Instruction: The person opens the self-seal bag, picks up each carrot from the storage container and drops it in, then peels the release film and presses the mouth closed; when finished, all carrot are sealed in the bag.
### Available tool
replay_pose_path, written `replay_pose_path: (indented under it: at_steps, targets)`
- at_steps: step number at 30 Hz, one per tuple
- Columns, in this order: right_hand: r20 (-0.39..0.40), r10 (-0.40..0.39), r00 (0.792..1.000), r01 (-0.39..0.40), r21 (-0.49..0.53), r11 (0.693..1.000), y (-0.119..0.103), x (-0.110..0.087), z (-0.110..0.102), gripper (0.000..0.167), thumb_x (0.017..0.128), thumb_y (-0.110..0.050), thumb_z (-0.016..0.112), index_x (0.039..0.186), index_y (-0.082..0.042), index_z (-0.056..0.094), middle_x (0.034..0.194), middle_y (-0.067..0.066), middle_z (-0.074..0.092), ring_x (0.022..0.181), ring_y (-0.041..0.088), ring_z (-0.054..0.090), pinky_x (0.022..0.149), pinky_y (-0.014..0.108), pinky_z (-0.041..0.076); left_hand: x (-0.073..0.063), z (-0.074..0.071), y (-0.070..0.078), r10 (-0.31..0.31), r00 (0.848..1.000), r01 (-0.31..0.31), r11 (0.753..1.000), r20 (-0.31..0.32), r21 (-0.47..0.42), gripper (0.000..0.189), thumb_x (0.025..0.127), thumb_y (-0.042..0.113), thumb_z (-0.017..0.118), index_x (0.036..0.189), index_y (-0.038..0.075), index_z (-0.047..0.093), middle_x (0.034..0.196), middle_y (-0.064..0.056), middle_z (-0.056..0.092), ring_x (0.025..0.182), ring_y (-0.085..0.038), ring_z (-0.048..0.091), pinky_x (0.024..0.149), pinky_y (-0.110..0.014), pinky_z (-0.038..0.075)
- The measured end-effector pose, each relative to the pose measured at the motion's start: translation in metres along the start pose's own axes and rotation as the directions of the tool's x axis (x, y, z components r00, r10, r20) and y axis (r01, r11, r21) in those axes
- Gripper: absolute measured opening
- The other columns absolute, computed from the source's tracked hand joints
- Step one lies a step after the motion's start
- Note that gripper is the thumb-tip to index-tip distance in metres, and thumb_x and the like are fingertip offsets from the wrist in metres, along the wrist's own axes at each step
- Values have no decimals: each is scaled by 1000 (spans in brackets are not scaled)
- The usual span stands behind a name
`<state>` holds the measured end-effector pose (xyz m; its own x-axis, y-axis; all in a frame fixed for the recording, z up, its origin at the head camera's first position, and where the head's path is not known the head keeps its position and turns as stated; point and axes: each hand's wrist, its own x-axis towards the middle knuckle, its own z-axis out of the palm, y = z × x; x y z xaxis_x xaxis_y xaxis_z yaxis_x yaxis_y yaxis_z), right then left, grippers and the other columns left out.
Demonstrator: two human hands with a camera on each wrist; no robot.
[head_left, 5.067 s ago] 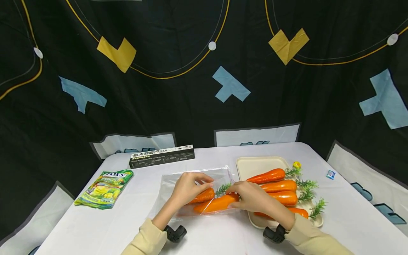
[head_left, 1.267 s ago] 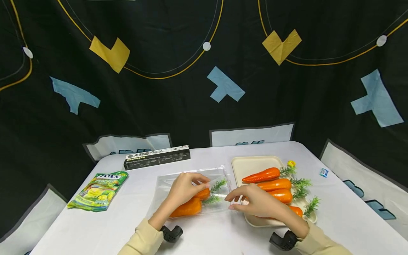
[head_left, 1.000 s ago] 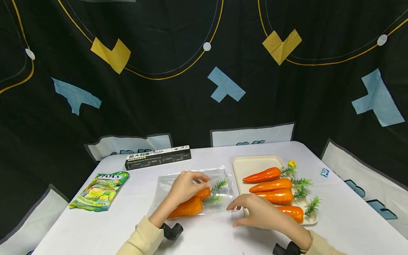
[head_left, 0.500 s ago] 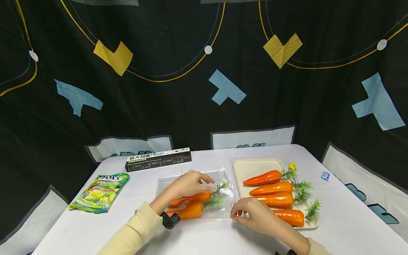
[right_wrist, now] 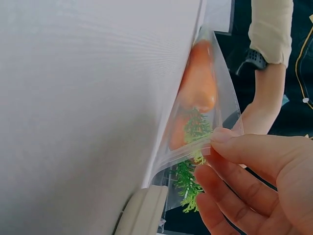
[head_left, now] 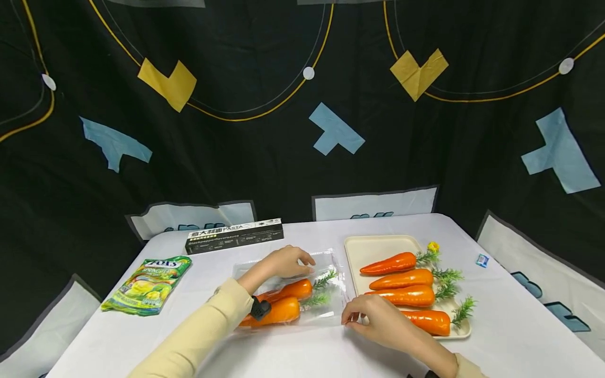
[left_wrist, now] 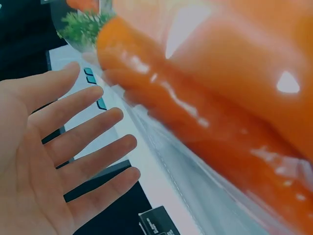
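A clear plastic zip bag (head_left: 333,302) lies flat in the middle of the table with two orange carrots (head_left: 283,311) inside, their green tops toward its right end. My right hand (head_left: 380,321) pinches the bag's near right corner between thumb and index finger, as the right wrist view shows with the bag's edge (right_wrist: 208,139) in the grip. Over the far part of the bag reaches my left hand (head_left: 289,261). The left wrist view shows its fingers (left_wrist: 93,122) spread and straight, holding nothing, beside the bagged carrots (left_wrist: 195,117).
Right of the bag, a cream tray (head_left: 366,244) bears several carrots (head_left: 402,278) with green tops. A black pasta box (head_left: 236,239) stands at the back left, near a green candy bag (head_left: 148,286). A small blue packet (head_left: 482,261) lies at the far right.
Both hands were on the bagged carrots earlier. The right hand left them, moved nearer and took hold of the bag's corner. The left hand let go and moved to the bag's far side.
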<state>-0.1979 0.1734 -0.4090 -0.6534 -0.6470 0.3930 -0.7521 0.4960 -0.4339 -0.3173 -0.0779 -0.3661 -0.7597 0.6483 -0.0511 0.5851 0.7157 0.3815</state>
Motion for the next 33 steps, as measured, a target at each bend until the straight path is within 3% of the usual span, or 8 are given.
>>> replay_pose_path:
  at_steps: [4,11,15,20,26,33]
  targets:
    - [-3,4,1000,-4,-4,1000,0,0,-1,19,79,-1,75,83,-19,70,79,-19,63,73,-3,57,64,20,49,14,-1,-3,-4,1000,4,1000,29,6,27,94,19,63,118,9,69,111,-7,69,105,-27,62,89,-43,49]
    - [-13,-15,1000,16,15,1000,0,0,-1,20,80,0,75,84,-18,71,80,-15,66,74,-2,57,64,21,50,29,-1,-2,56,995,-52,997,88,-56,28,94,11,59,120,3,67,112,-14,68,101,-27,63,87,-38,50]
    - [-13,-16,1000,16,24,1000,-1,1,0,18,81,-1,75,84,-18,71,81,-15,66,75,-2,58,65,21,51,34,3,-4,38,993,-32,998,108,-61,27,93,13,61,118,5,68,105,-11,70,92,-21,64,82,-33,50]
    - [-21,-4,1000,5,16,1000,-1,1,-1,16,82,-3,75,85,-18,71,82,-16,66,75,-2,57,66,22,51,34,6,-5,5,998,1,997,66,-78,22,90,15,68,110,7,72,90,-5,71,77,-12,60,70,-26,49]
    - [-36,11,999,-11,-9,1000,-1,2,-3,16,81,-2,75,84,-17,71,81,-15,66,74,-2,57,66,22,51,33,8,-5,36,999,-38,995,-28,-94,9,87,17,73,91,11,78,73,6,67,60,-6,48,57,-20,41]
    - [-90,-3,996,-3,-64,998,1,5,-9,12,81,-3,75,84,-14,71,80,-15,65,73,-2,58,67,24,52,24,-6,-9,69,993,-84,983,-97,-166,9,88,17,72,86,10,77,80,-2,71,62,-14,55,56,-21,44]
